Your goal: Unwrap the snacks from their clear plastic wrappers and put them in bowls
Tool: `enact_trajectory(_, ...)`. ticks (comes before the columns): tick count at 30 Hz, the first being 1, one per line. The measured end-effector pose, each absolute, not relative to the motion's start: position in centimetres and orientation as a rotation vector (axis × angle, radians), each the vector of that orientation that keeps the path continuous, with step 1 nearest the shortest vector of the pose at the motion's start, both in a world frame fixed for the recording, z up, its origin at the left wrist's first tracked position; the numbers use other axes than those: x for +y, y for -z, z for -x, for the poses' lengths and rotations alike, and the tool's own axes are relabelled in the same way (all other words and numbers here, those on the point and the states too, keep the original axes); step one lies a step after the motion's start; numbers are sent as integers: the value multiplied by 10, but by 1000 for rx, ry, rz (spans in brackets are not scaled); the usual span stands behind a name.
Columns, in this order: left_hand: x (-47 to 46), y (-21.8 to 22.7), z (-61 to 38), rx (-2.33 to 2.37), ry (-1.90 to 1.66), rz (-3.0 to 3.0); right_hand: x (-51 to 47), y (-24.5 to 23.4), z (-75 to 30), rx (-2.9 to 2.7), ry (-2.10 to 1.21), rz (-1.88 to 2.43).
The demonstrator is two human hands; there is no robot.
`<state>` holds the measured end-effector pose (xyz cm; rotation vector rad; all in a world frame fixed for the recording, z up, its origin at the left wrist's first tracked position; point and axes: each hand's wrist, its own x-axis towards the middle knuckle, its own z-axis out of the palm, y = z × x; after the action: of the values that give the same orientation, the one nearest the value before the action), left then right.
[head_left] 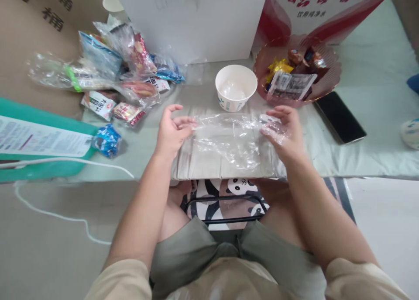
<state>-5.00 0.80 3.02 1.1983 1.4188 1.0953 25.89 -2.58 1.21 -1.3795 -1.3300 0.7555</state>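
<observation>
Clear plastic bag (229, 140): flat at table (376, 153) edge, stretched between both hands. Left hand (172, 132): fingers curled, pinching its left end. Right hand (284, 132): fingers half-curled on its right end (partly veiled by plastic). Just behind: paper bowl (236, 87), phone (340, 116)

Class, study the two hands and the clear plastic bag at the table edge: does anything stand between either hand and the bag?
Nothing visible does. The left hand pinches the left edge of the clear plastic bag, and its film lies over the fingers of the right hand. The paper bowl stands behind the bag, apart.
</observation>
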Motion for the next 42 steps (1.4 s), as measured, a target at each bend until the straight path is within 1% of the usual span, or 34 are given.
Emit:
enact_trajectory(3, 10, -32, 49, 1363, -1216, -1080, -28, -14, -260, -1366, -834, 1466)
enact_trajectory(7, 7, -33, 43, 1305, -1168, -1089, -30, -17, -260, -1328, -877, 1366)
enact_trajectory(11, 7, -29, 44, 1439, -1089, -1183, -33, -18, -260, -1500, -890, 1569)
enact_trajectory(15, 5, -30, 54, 1472, -1016, -1260, -35, -19, -259, -1256, -997, 1551)
enact_trajectory(20, -2, -46, 61, 1298, -946, -1136, -33, -22, -259, -1031, -1033, 1321)
enact_trajectory(22, -2, -49, 60, 1247, -910, -1103, -31, -20, -261, -969, -1095, 1310)
enact_trajectory(24, 1, -46, 57, 1298, -978, -1116, -28, -16, -264, -934, -1179, 1387)
enact_trajectory(26, 4, -41, 54, 1396, -1125, -1162, -25, -10, -266, -944, -1218, 1458)
enact_trajectory(29, 7, -36, 52, 1431, -1253, -1223, -25, -2, -269, -1153, -1037, 1393)
enact_trajectory(32, 5, -38, 53, 1366, -1191, -1242, -24, 2, -268, -1441, -738, 1298)
enact_trajectory(36, 3, -37, 56, 1292, -1063, -1263, -18, -1, -260, -1634, -407, 1369)
enact_trajectory(42, 5, -30, 60, 1331, -1107, -1249, -23, -17, -255, -1571, -295, 1359)
